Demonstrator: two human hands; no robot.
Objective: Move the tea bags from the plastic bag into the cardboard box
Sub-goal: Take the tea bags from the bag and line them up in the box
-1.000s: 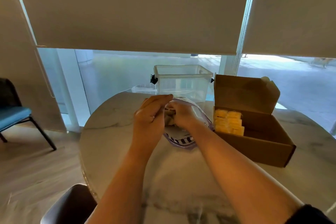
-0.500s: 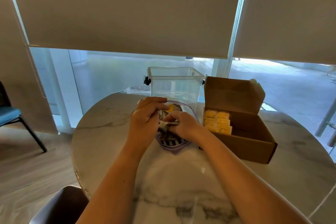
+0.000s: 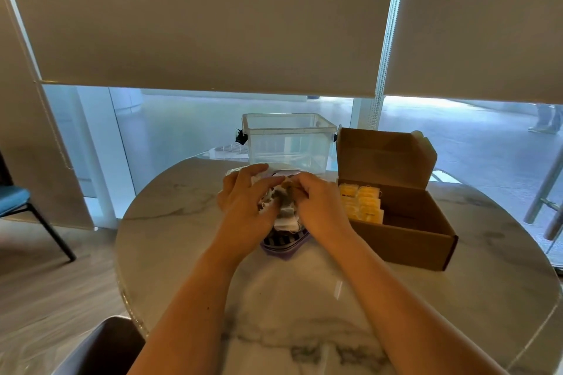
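A clear plastic bag [image 3: 285,245] with a purple striped edge lies on the round marble table [image 3: 304,298], mostly under my hands. My left hand [image 3: 243,201] and my right hand [image 3: 320,207] together grip a bunch of white tea bags [image 3: 285,211] with dark contents, just above the bag. To the right stands an open brown cardboard box [image 3: 405,240], lid up. Rows of yellow-tagged tea bags [image 3: 362,202] fill its left end; its right part looks bare.
A clear plastic tub [image 3: 288,143] stands behind the bag at the table's far edge. A blue chair [image 3: 18,201] is on the left floor and a dark chair back [image 3: 100,347] at the near left. Window blinds hang behind.
The bunch of tea bags has come up out of the plastic bag between both hands. My right hand has closed in on the bunch from the right.
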